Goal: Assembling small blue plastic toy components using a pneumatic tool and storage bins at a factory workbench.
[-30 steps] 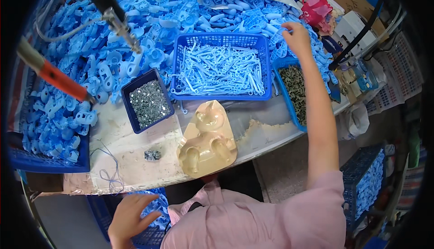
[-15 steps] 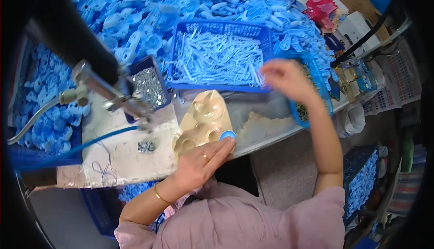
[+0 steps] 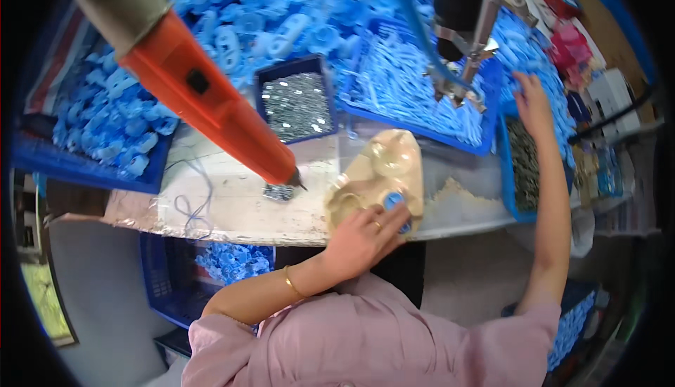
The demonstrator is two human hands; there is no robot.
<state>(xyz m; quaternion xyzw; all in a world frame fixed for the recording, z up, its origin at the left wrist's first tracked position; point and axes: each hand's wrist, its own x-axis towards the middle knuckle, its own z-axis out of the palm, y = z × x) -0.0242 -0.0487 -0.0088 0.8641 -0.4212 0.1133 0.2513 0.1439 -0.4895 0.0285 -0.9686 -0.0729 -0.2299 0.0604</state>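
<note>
My left hand [image 3: 365, 238] lies with its fingers stretched out on the lower right part of a beige moulded holder [image 3: 373, 176]. Under and beside those fingertips sits a small round blue plastic part [image 3: 394, 199], partly covered. My right hand [image 3: 533, 106] is held out at the far right, fingers apart, by the edge of a heap of light blue plastic parts [image 3: 527, 42]. Nothing shows in its fingers. Below that wrist stands a blue tray [image 3: 519, 213] of small dark metal pieces.
An orange power screwdriver [image 3: 211, 102] hangs over the table, left of the holder. A metal fitting on a black tube [image 3: 457, 71] hangs above a blue basket [image 3: 422, 135] of light blue strips. A dark box [image 3: 322, 67] holds shiny small metal parts. Blue cord [image 3: 190, 208] lies on the left.
The view has swung left, and the orange screwdriver has come into it. My right hand has moved from the basket's edge toward the blue heap. My left hand stays on the holder.
</note>
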